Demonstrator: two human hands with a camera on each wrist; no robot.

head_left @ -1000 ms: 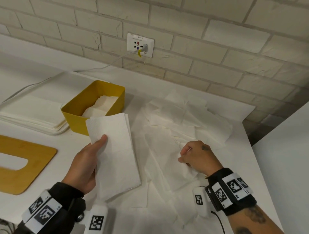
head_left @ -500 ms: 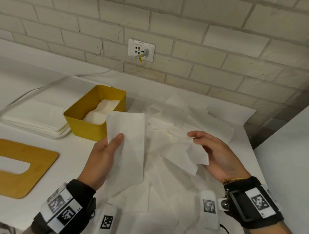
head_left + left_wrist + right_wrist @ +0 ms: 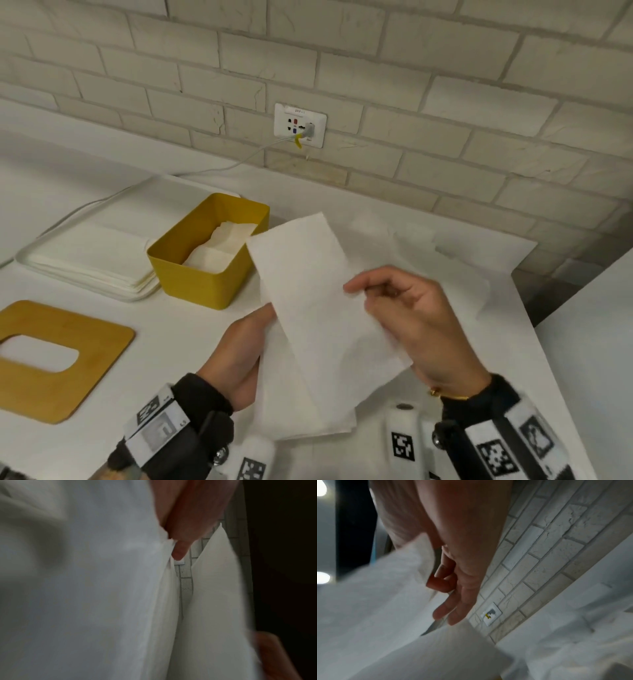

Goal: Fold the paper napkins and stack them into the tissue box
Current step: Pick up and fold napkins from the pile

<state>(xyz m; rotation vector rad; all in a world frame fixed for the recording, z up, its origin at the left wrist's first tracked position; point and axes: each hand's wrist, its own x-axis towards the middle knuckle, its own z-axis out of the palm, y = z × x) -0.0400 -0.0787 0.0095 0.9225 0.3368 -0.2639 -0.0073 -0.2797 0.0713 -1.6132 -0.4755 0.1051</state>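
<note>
two hands (image 3: 239,346) pinch one folded napkin (image 3: 318,308) mid-air; next, lower it flat into the yellow tissue box (image 3: 202,284).

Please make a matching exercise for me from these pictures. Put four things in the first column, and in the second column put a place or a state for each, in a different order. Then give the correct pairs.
Column one:
1. folded napkin
2. yellow tissue box
3. wooden lid
4. wall socket

Column two:
A. flat on the table, with an oval opening
B. on the brick wall, with a cable plugged in
C. held up between the left hand and the right hand
D. open on top, some napkins inside

Pairs: 1-C, 2-D, 3-A, 4-B
</note>
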